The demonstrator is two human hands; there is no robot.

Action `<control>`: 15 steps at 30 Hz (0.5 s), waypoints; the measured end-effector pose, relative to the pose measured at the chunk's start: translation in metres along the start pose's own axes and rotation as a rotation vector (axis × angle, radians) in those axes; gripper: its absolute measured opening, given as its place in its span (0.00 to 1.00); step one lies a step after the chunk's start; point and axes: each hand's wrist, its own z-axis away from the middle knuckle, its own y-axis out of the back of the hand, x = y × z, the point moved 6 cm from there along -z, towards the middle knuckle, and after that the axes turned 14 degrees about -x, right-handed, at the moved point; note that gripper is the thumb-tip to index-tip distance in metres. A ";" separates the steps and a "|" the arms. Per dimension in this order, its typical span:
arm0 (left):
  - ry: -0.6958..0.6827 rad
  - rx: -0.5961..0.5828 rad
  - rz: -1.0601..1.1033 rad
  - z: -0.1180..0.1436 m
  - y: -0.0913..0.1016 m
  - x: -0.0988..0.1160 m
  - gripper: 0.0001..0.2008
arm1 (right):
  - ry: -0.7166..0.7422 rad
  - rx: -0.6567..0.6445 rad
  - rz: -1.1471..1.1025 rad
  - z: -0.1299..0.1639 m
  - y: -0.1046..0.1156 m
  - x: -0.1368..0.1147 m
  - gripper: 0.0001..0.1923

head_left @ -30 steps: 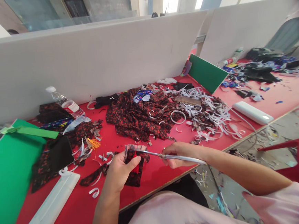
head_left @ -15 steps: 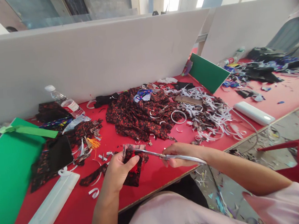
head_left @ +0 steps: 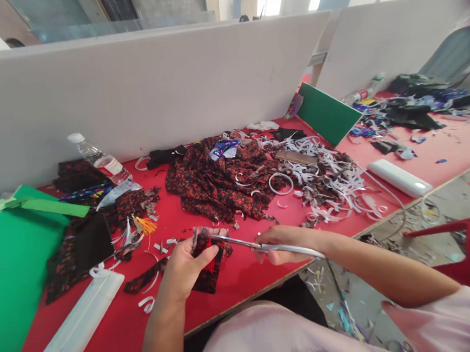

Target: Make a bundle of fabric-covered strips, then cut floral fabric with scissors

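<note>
My left hand pinches a small piece of dark floral fabric near the table's front edge, its thumb pressed on top. Something red, perhaps a tassel, shows on the fabric beside the thumb. In my right hand is a pair of scissors, with pale handles along the palm. Their metal blades point left and lie across the fabric's upper edge. Whether the blades are parted is hard to make out. Behind my hands lies a heap of black-and-red floral fabric.
White strip scraps with a ring lie right of the heap. Left are a water bottle, an orange tassel, a dark phone-like slab, a white elongated device and a green board. A white partition stands behind.
My hands, the fabric piece and the scissors stay nearly in place. The view has shifted very slightly; nothing has been taken up or let go.
</note>
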 end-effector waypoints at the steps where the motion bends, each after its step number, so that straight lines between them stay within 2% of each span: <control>1: 0.006 -0.008 -0.022 0.000 0.001 -0.001 0.22 | 0.001 -0.005 -0.001 0.000 0.000 0.000 0.39; 5: 0.018 -0.036 -0.078 0.000 0.000 0.000 0.22 | 0.010 -0.020 -0.007 -0.001 0.001 -0.002 0.39; 11: -0.005 -0.075 -0.019 -0.001 -0.004 0.001 0.21 | 0.004 -0.002 -0.018 -0.001 0.000 -0.001 0.39; 15: 0.016 -0.058 -0.045 -0.001 -0.001 -0.002 0.22 | -0.013 0.014 -0.056 0.001 -0.002 0.001 0.38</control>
